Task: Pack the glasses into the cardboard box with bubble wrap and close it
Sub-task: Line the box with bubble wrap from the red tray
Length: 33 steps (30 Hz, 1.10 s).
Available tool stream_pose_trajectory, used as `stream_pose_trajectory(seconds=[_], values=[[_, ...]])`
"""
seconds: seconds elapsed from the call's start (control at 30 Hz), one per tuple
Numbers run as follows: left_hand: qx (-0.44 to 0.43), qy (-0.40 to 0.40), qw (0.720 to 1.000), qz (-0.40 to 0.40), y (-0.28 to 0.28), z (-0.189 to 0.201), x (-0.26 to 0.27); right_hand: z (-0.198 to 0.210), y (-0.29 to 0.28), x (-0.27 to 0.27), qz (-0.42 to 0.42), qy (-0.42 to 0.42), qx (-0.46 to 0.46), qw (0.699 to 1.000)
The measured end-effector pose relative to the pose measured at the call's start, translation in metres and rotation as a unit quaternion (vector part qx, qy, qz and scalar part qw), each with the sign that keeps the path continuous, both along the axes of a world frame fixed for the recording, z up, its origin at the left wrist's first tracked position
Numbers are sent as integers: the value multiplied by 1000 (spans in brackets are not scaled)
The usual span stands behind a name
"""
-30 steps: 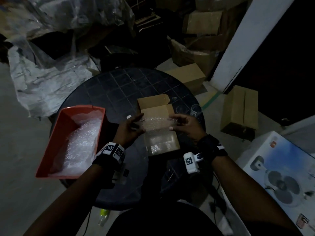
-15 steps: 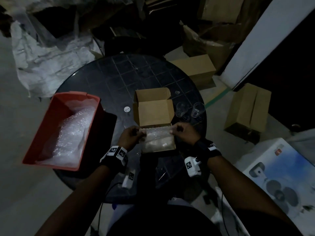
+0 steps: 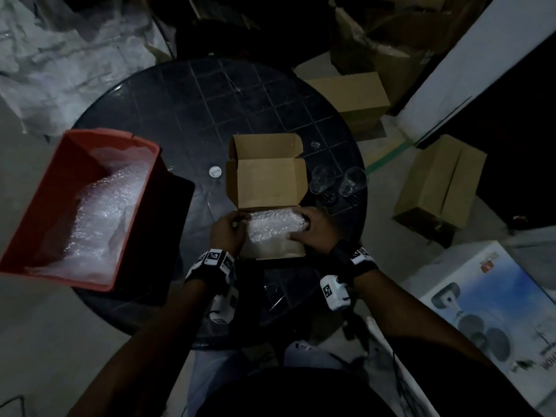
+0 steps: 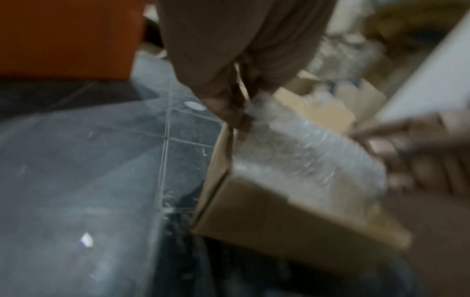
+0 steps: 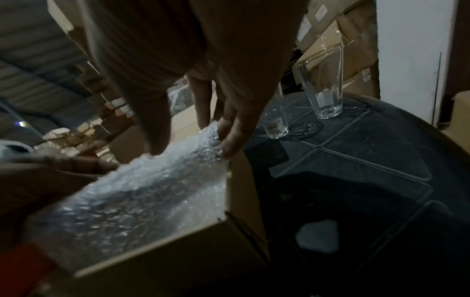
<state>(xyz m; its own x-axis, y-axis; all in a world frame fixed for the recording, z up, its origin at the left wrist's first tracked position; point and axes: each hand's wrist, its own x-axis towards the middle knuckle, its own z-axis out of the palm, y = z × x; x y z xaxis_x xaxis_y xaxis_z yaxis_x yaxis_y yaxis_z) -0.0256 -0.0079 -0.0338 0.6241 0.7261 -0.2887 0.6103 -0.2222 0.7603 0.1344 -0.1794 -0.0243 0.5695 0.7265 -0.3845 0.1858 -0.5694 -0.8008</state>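
Observation:
A small open cardboard box [image 3: 279,249] sits near the front of the round black table [image 3: 186,109], its lid [image 3: 266,182] standing up at the far side. A sheet of bubble wrap [image 3: 275,227] lies across the box's opening. My left hand [image 3: 228,231] pinches the sheet's left end [image 4: 250,114] at the box's left wall. My right hand [image 3: 313,228] pinches the right end [image 5: 213,136] between thumb and fingers. Two clear glasses [image 3: 323,179] [image 3: 353,180] stand upright just right of the lid, the same pair in the right wrist view [image 5: 323,80] [image 5: 276,124].
A red bin [image 3: 39,206] holding more bubble wrap [image 3: 102,212] overhangs the table's left edge. A small white disc [image 3: 214,171] lies left of the box. Closed cardboard boxes [image 3: 442,182] [image 3: 352,94] and a fan carton [image 3: 493,311] stand on the floor to the right.
The bubble wrap sheet, held stretched above the box a second ago, has come down into the box's opening with both hands still on its ends. The lid now stands fully open.

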Motion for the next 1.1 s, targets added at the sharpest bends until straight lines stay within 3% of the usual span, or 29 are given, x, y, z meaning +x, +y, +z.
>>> stream_pose_trajectory(seconds=[0.1, 0.2, 0.3, 0.4, 0.5, 0.6, 0.7, 0.83, 1.0, 1.1], values=[[-79, -34, 996, -4, 0, 3, -5, 1, -2, 2, 16, 16, 6, 1000], [6, 13, 995, -102, 4, 3, -7, 4, 1, 5, 49, -12, -31, 998], [100, 126, 965, -208, 6, 4, -7, 0, 8, 4, 136, -93, -117, 979], [183, 205, 925, -263, 3, 0, -6, -4, 17, -5, 223, -172, -174, 944], [243, 246, 886, -309, 1, -4, -5, 1, 22, -17, 277, -309, -255, 873], [293, 285, 843, -351, -1, -5, 0, 7, 23, -26, 294, -377, -311, 822], [342, 263, 821, -374, -1, 6, 6, 8, 22, -28, 306, -396, -277, 820], [339, 200, 805, -445, -14, 5, 3, -2, 18, -35, 365, -390, -182, 826], [288, 272, 751, -529, -29, -21, -28, -19, -2, -45, 458, -315, -291, 779], [255, 302, 749, -531, -27, -24, -23, -19, -2, -40, 475, -299, -305, 770]])
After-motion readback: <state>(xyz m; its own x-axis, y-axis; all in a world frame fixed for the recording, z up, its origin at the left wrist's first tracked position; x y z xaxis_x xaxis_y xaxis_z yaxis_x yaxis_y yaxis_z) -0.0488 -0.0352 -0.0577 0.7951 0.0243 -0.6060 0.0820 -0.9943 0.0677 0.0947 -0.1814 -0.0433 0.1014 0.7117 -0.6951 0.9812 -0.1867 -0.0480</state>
